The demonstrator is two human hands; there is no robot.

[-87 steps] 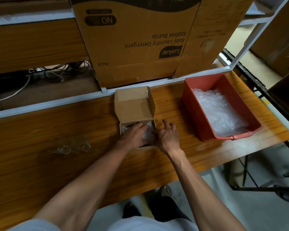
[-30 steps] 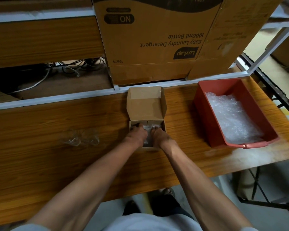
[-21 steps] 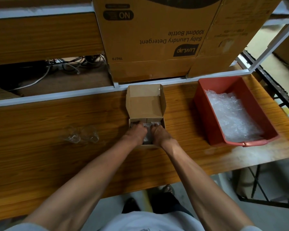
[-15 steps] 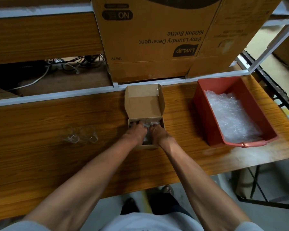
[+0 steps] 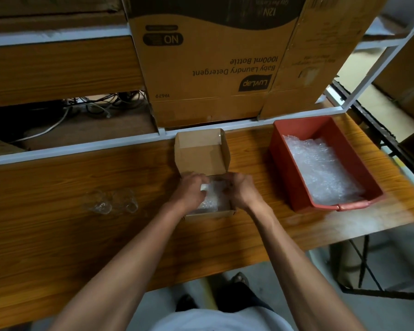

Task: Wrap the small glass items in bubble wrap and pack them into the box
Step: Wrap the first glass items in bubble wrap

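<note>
Table (image 5: 58, 235) carried the work. Red tray (image 5: 287, 163), right of the grip, kept spare bubble wrap (image 5: 320, 168) within reach. Box (image 5: 201, 151) sat lid-open under both hands to receive a wrapped bundle (image 5: 212, 199). Left hand (image 5: 189, 191) and right hand (image 5: 240, 189) curled onto it, seemingly seating it. Unwrapped glass items (image 5: 112, 203) waited left of the grip

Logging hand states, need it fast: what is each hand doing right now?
Left hand: grips the bubble-wrapped bundle in the small box.
Right hand: fingers curled at the bundle's other side; grip unclear.
</note>
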